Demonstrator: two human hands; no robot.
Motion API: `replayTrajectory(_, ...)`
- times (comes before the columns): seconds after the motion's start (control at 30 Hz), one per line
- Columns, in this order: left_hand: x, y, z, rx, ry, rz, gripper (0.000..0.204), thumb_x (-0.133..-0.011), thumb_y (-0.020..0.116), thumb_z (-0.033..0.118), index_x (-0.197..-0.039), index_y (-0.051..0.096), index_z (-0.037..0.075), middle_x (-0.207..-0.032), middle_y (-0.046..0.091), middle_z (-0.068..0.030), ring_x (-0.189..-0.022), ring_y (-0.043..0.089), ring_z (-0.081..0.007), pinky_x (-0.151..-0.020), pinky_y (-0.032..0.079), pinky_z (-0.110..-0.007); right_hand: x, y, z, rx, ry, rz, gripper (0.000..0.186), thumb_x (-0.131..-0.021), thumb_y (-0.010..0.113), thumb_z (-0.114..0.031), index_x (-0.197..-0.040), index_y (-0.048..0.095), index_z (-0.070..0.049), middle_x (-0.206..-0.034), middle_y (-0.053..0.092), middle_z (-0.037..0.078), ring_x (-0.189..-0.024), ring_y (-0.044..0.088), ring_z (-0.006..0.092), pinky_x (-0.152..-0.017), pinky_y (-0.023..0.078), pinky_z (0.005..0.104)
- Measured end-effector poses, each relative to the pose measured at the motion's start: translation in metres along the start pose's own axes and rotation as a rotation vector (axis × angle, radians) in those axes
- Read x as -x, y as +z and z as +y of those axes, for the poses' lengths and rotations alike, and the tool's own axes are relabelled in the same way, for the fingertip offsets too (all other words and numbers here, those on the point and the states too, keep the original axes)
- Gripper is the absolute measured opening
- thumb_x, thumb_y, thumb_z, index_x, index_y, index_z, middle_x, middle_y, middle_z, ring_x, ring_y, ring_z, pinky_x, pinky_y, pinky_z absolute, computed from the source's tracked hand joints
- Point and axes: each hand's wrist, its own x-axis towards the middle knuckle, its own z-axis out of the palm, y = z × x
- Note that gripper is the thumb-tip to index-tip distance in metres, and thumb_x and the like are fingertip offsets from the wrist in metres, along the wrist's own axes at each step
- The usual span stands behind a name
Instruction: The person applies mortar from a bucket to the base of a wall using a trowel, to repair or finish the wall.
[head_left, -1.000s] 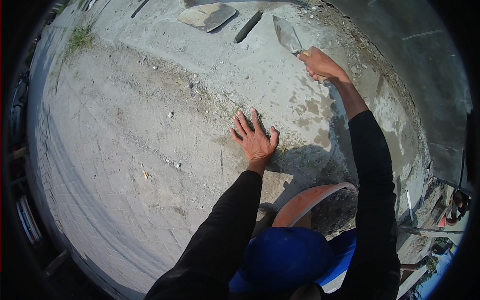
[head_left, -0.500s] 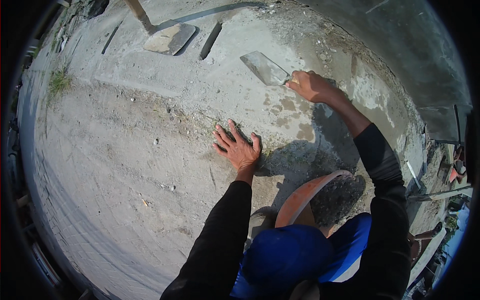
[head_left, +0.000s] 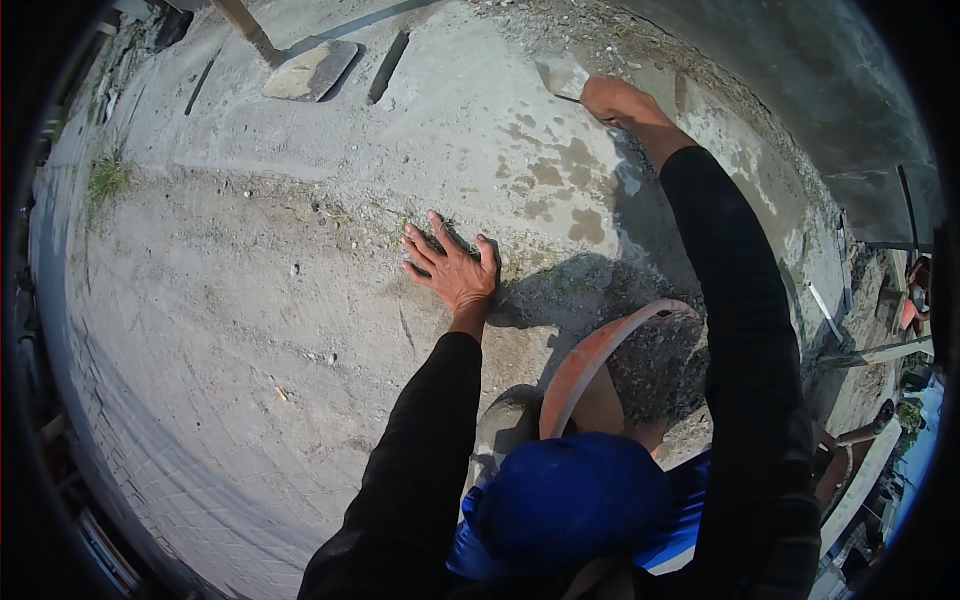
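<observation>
My right hand is closed round the handle of a pointing trowel, reaching out at the upper right over a pale cement surface. The grip hides the handle, and part of the blade shows beyond my knuckles. Dark wet splashes mark the cement just below it. My left hand rests flat with spread fingers on the dusty ground, along a strip of sparse grass and grit, and holds nothing. Close to my body, between my arms, stands an orange curved-rimmed basin, partly covered by blue cloth.
A wooden-handled tool with a flat metal blade lies at the upper left, beside a narrow slot in the cement. A grey wall rises at the upper right. A grass tuft grows at the far left; boards lie right.
My right hand has moved the trowel up and away, farther along the cement toward the wall. My left hand stays planted on the ground; the whole view has shifted slightly.
</observation>
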Motion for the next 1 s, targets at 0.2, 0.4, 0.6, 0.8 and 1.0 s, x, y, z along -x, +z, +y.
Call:
replayTrajectory(0.2,0.004,-0.013,-0.048,-0.108,-0.042,0.004,0.084,-0.089,0.049,0.051,-0.158,0.021,0.013,-0.161,0.014,-0.0251,-0.15,0.011,-0.0446,-0.116,0.007,-0.065,0.099,-0.022,-0.054,0.516,-0.021,-0.11,0.034,-0.09,0.059,-0.027,-0.096,0.062,0.007,-0.08,0.063,0.021,-0.078,0.066,0.0304,-0.072,0.05,0.0437)
replayTrajectory(0.4,-0.001,-0.003,0.006,0.003,0.031,0.002,0.082,-0.091,0.043,0.053,-0.159,0.021,0.014,-0.161,0.014,-0.0279,-0.15,0.011,-0.0467,-0.115,0.006,-0.066,0.277,-0.046,0.058,0.614,0.236,-0.201,0.029,-0.093,0.059,-0.022,-0.098,0.066,0.005,-0.095,0.067,0.027,-0.093,0.066,0.0449,-0.083,0.051,0.0525)
replayTrajectory(0.6,0.0,-0.008,-0.013,-0.067,0.005,0.003,0.083,-0.09,0.044,0.053,-0.159,0.021,0.014,-0.161,0.014,-0.0282,-0.15,0.011,-0.0464,-0.116,0.006,-0.065,0.207,-0.015,0.068,0.512,0.211,-0.121,0.027,-0.09,0.058,-0.017,-0.086,0.067,0.008,-0.08,0.067,0.027,-0.078,0.069,0.0416,-0.075,0.052,0.052)
replayTrajectory(0.8,0.005,0.008,0.059,0.095,0.115,0.008,0.083,-0.09,0.044,0.054,-0.159,0.022,0.014,-0.161,0.015,-0.0269,-0.15,0.012,-0.0455,-0.116,0.008,-0.065,0.036,-0.144,0.188,0.163,-0.761,0.121,0.026,-0.079,0.062,-0.013,-0.058,0.052,-0.001,-0.056,0.05,0.015,-0.054,0.05,0.0294,-0.052,0.036,0.0409)
replayTrajectory(1.0,0.002,0.001,-0.038,-0.169,0.011,0.143,0.083,-0.091,0.038,0.067,-0.158,0.023,0.019,-0.16,0.019,-0.0228,-0.148,0.018,-0.0427,-0.113,0.017,-0.064,0.119,-0.038,0.027,0.758,0.143,0.296,0.013,-0.083,0.061,-0.01,-0.085,0.067,0.002,-0.083,0.07,0.018,-0.084,0.07,0.0333,-0.072,0.055,0.042)
